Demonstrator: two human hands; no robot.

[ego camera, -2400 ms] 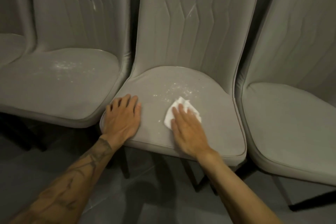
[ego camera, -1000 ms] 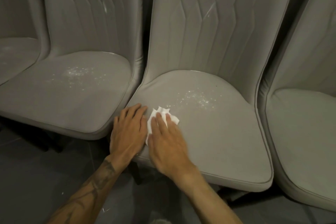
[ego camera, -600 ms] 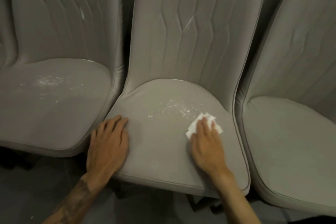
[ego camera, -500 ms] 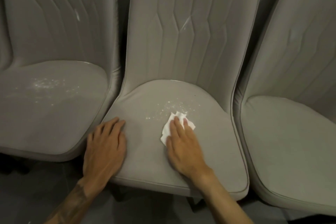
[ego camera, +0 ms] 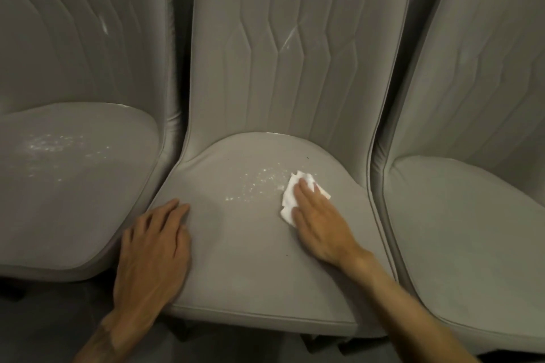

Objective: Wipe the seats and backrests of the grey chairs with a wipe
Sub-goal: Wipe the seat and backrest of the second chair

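Head camera looks down on three grey chairs standing side by side. The right hand (ego camera: pixel 321 227) lies flat with its fingers straight and together, pressing a crumpled white wipe (ego camera: pixel 290 200) onto the middle chair's seat (ego camera: pixel 250 268), toward its right rear part. The wipe shows past the fingertips and on the thumb side. The left hand (ego camera: pixel 153 250) rests open, palm down, on the seat's front left corner, holding nothing; it looks like a brace.

A patch of white specks (ego camera: pixel 256 186) lies just left of the wipe, stretched from front-left to rear-right. It is far nearer the right hand, so the next stroke would likely run leftward across it.

Half a second ago the wipe sat nearer the seat's middle, at the front of the specks. It has since swung out to the right and slightly back, while the left hand has hardly moved.

Apparently still unwiped are a pale streak (ego camera: pixel 290 40) on the middle backrest (ego camera: pixel 295 91) and the speckled left chair seat (ego camera: pixel 73 191).
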